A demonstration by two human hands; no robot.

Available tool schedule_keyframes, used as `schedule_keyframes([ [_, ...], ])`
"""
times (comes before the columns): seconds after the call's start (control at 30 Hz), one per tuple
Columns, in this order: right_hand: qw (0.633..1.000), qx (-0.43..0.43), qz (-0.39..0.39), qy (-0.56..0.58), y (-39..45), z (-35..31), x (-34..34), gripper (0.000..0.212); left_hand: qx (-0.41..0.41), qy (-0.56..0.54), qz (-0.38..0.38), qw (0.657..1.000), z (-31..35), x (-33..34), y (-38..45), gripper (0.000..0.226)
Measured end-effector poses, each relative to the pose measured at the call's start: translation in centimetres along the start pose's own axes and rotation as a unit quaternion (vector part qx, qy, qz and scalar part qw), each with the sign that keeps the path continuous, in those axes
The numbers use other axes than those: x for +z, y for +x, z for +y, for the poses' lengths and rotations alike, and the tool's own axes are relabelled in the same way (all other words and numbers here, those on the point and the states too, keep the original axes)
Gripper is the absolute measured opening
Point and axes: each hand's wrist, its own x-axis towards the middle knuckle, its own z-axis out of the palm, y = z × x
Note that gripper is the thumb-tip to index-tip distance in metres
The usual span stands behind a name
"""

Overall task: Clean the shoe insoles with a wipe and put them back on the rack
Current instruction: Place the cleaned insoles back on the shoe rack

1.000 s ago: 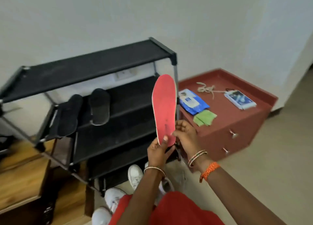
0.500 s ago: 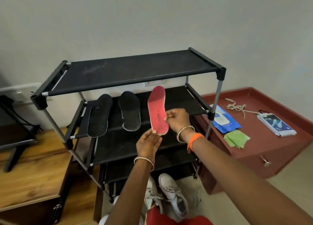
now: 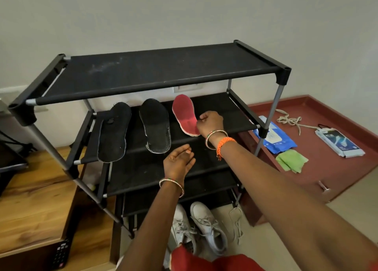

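A red insole (image 3: 184, 113) lies on the second shelf of the black shoe rack (image 3: 155, 74), to the right of two black insoles (image 3: 113, 132) (image 3: 156, 125). My right hand (image 3: 209, 122) has curled fingers and pinches the red insole's right edge near its heel. My left hand (image 3: 179, 163) hovers below the shelf's front edge, fingers relaxed, holding nothing. A blue wipes pack (image 3: 274, 137) and a green wipe (image 3: 291, 162) lie on the red cabinet (image 3: 331, 174) to the right.
White sneakers (image 3: 200, 232) stand on the floor in front of the rack. A loose shoelace (image 3: 290, 120) and a flat white-blue packet (image 3: 339, 145) lie on the cabinet. A wooden table (image 3: 32, 205) with a remote stands on the left.
The red insole went from upright in both hands to lying on the second shelf. My left hand let go and dropped back; my right hand stays on the insole.
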Motion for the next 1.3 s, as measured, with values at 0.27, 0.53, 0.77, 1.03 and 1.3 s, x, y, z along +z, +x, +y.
schedule_keyframes([
  [0.27, 0.973, -0.21, 0.063, -0.066, -7.1, 8.7, -7.9, 0.021, -0.034, 0.095, -0.071, 0.992, -3.5, 4.9, -3.6, 0.028],
  [0.53, 0.97, 0.108, 0.053, -0.209, -18.7, 33.2, -18.7, 0.019, 0.005, 0.574, -0.373, 0.729, -19.6, 11.2, -8.3, 0.037],
  [0.77, 0.859, 0.469, -0.089, -0.186, -26.1, 49.7, -23.0, 0.031, -0.053, 0.63, -0.487, 0.602, -32.6, 15.4, -8.9, 0.053],
  [1.03, 0.712, 0.692, 0.115, -0.033, -30.8, 60.2, -17.6, 0.038, 0.016, 0.667, -0.573, 0.475, -44.1, 17.3, -4.8, 0.064],
  [1.3, 0.619, 0.756, 0.209, 0.047, -31.2, 63.3, -13.7, 0.047, 0.046, 0.66, -0.589, 0.464, -47.9, 18.0, -1.7, 0.056],
])
